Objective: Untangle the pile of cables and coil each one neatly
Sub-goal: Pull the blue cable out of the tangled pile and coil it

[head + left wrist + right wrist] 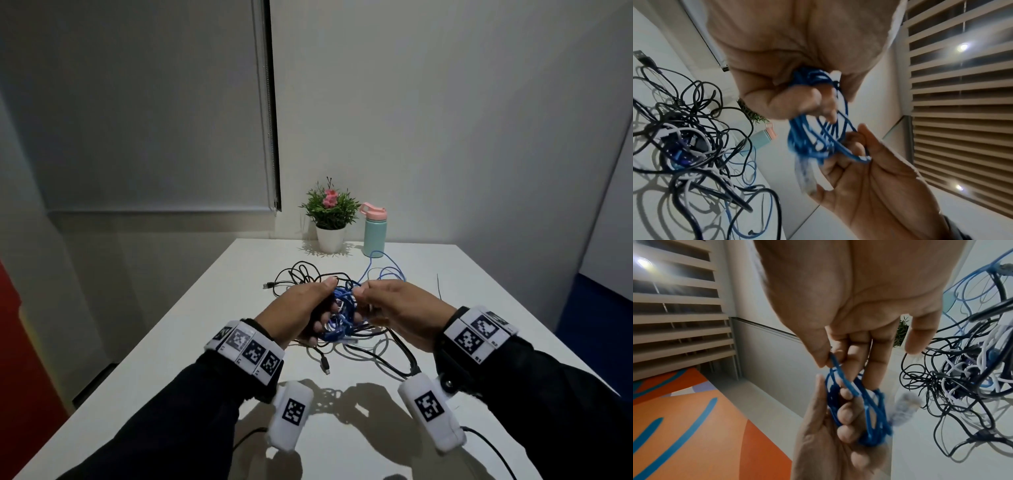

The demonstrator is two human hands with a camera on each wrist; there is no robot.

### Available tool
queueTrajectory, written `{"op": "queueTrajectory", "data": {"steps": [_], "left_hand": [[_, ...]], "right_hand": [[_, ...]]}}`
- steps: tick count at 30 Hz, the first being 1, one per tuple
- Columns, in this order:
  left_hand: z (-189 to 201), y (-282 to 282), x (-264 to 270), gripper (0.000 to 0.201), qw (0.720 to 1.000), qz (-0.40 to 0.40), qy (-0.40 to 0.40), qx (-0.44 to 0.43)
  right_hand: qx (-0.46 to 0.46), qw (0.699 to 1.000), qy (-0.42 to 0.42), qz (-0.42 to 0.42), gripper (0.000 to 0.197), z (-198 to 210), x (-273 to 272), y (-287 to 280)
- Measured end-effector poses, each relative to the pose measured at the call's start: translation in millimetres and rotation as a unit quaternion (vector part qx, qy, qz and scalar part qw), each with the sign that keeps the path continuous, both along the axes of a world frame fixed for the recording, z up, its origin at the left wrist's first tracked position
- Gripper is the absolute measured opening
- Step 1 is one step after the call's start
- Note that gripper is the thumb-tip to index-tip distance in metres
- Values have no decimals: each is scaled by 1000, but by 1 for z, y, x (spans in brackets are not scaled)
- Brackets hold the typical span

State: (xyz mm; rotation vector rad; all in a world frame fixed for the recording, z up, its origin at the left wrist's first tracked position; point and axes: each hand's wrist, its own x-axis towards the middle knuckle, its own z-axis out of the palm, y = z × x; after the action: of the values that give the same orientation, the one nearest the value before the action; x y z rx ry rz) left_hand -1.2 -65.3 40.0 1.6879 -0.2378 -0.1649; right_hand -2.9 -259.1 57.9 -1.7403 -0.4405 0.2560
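**Coiling the blue cable: hold loops, feed slack evenly**

Tangled pile lies mid-table, potted plant at its 12 o'clock; blue cable is raised just above the pile; best to keep loops equal and lay each turn flat; left hand curls around the coil; right hand, at the coil's 3 o'clock, pinches one strand.
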Motion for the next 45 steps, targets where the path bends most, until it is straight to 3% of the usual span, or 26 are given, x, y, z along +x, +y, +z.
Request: {"op": "queueTrajectory", "data": {"steps": [3,9,12,16,21,23,25,28,31,33,35,36,41,45], "left_hand": [[1,6,-4,38,998,-62,8,-16],[0,12,-3,37,999,-45,-1,-18],[-3,7,-2,31,999,11,-31,18],[-8,3,5,22,988,89,-106,74],[-9,-1,8,18,988,99,-109,38],[-10,0,10,18,988,102,-113,39],[-11,6,13,19,979,111,-144,90],[-12,14,12,17,972,55,-164,160],[-13,10,4,15,987,-36,-122,94],[-10,3,-2,15,994,-84,-68,12],[-7,-5,-6,5,994,-85,-42,-46],[-4,-8,-8,11,995,-71,-45,-59],[-8,-19,-9,17,988,17,-151,-21],[-13,-19,-5,16,986,28,-162,-13]], "right_hand": [[-13,999,-32,-5,22,8,2,-4],[-119,989,-82,14,26,10,6,-9],[-114,990,-86,4,37,14,8,-11],[-52,995,-81,-20,13,12,13,-9],[15,990,-81,-110,14,14,13,-1],[-52,987,-111,-106,17,20,12,-4],[-169,963,-187,-96,20,26,11,-11],[-197,951,-225,-82,16,30,15,-18],[-154,952,-245,-102,11,27,23,-22],[-125,959,-231,-104,11,24,29,-23],[-123,970,-188,-89,18,18,33,-21],[-123,977,-157,-79,23,15,34,-20],[-82,997,11,-6,31,-3,36,-19],[-102,994,34,11,31,-6,33,-21]]}}
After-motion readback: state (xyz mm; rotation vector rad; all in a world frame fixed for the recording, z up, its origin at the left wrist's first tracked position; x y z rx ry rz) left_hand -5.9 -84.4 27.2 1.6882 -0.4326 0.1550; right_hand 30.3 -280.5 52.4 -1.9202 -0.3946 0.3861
